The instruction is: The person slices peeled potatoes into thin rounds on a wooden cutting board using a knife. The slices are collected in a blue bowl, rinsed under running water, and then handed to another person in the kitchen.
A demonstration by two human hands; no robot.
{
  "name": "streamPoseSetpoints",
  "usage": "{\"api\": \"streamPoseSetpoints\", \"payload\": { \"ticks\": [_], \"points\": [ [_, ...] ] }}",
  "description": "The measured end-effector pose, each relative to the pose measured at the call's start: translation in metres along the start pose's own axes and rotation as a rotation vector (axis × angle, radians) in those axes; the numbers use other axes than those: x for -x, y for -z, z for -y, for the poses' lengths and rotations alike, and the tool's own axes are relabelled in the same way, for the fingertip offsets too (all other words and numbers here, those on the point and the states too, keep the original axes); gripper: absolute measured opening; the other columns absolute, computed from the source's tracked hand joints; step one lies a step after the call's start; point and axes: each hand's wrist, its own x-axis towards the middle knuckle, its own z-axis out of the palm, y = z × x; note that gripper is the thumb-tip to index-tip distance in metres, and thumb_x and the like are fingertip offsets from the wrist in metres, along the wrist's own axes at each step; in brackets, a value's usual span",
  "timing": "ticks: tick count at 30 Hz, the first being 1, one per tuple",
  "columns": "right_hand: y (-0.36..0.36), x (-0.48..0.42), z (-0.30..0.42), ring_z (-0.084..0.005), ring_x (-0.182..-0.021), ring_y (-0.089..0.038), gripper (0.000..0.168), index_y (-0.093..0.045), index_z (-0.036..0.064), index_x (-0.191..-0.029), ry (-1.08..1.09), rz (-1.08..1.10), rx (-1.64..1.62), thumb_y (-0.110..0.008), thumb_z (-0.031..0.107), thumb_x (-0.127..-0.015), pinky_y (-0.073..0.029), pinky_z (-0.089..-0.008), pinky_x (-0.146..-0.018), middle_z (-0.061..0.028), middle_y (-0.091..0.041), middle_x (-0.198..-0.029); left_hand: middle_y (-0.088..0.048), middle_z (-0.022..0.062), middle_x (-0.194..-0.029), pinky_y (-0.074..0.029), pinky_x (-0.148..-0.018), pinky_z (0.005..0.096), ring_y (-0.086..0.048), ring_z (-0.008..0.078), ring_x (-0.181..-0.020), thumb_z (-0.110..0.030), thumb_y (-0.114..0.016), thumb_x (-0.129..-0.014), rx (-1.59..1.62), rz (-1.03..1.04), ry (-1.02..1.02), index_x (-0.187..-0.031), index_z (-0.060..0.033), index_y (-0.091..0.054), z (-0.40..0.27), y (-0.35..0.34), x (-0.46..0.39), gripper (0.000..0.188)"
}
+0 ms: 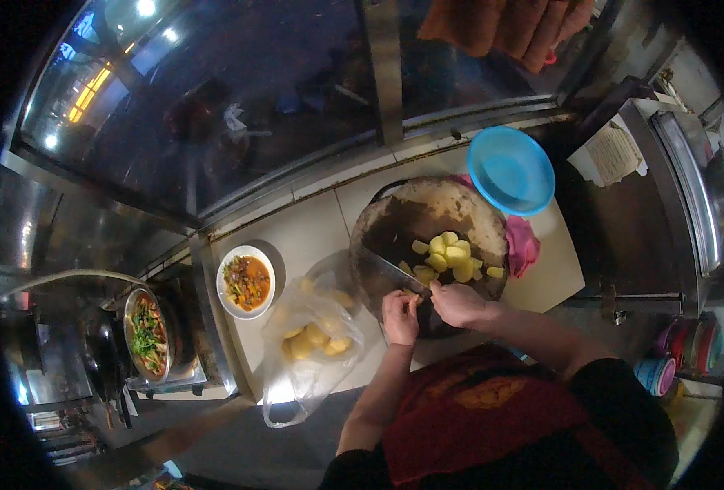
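My right hand point(458, 304) grips the handle of a kitchen knife point(395, 271), probably a cleaver. Its blade points up and left over a round wooden chopping block point(475, 214). Close by, at the near edge of the block, the curled fingers of my left hand point(401, 316) pinch a small piece that looks like potato point(415, 296), mostly hidden by the fingers. Beyond the blade, cut pale-yellow potato pieces point(453, 252) lie heaped on the dark, wet part of the block. Left of the block, a clear plastic bag point(343, 318) contains several peeled potatoes point(313, 337).
A blue plastic basin point(512, 168) stands behind the block, by a pink cloth point(522, 247). On the tiled counter point(313, 226) sits a white bowl of food in red sauce point(245, 283). Farther left is a metal pan of food with greens point(147, 335). Window glass point(264, 79) borders the counter.
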Motion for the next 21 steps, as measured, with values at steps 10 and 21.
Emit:
{"api": "streamPoseSetpoints", "payload": {
  "ticks": [10, 21],
  "points": [
    [-0.003, 0.008, -0.001, -0.0382, -0.064, -0.058, 0.023, -0.041, -0.003, -0.096, -0.104, 0.092, -0.049, -0.041, 0.019, -0.086, -0.045, -0.0480, -0.056, -0.0197, -0.058, -0.066, -0.056, 0.0130, -0.088, -0.044, -0.071, 0.0367, -0.053, 0.0309, -0.081, -0.007, -0.070, -0.069, -0.030, 0.007, -0.017, -0.075, -0.0030, -0.051, -0.005, 0.002, -0.005, 0.020],
    [-0.017, 0.000, -0.005, -0.0375, -0.066, -0.059, 0.022, -0.039, -0.002, -0.093, -0.044, 0.036, -0.039, -0.044, 0.018, -0.084, -0.046, -0.0477, -0.057, -0.0200, -0.059, -0.067, -0.056, 0.0132, -0.087, -0.044, -0.072, 0.0372, -0.054, 0.0303, -0.082, -0.009, -0.069, -0.071, 0.000, -0.004, -0.037, -0.075, -0.0026, -0.052, 0.006, -0.001, -0.001, 0.019]
  ]
}}
